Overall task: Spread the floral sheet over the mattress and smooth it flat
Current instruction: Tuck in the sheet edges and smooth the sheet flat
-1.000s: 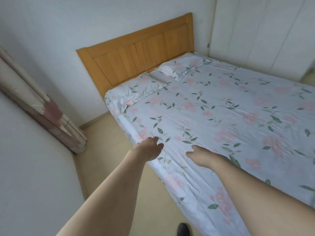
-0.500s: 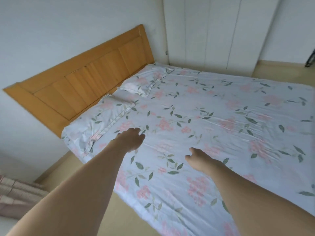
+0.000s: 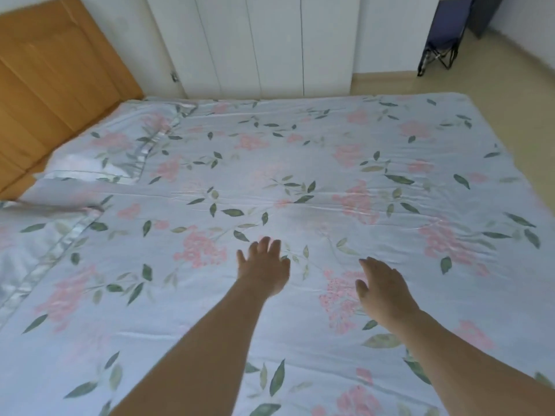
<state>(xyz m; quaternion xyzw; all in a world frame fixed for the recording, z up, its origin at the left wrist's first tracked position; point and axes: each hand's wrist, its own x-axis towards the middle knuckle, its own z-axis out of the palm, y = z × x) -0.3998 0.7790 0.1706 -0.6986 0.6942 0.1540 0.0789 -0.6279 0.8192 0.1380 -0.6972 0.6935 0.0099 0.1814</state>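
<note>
The floral sheet (image 3: 300, 163), pale blue with pink blossoms and green leaves, covers the whole mattress. Faint creases run across its middle. My left hand (image 3: 264, 270) is stretched out over the sheet near the centre, fingers spread, holding nothing. My right hand (image 3: 381, 285) is beside it to the right, palm down and open, low over the fabric. I cannot tell whether either palm touches the sheet. Two pillows in matching floral cases (image 3: 120, 151) lie at the head of the bed on the left.
A wooden headboard (image 3: 51, 79) stands at the far left. White wardrobe doors (image 3: 264, 46) line the wall behind the bed. Beige floor (image 3: 492, 73) shows past the bed's far right corner, with a dark folding chair (image 3: 441, 40) in the back corner.
The view has swung right, from the bed's left edge to its middle. Both hands moved from the sheet's side edge inward over the centre, and the left hand's fingers have spread.
</note>
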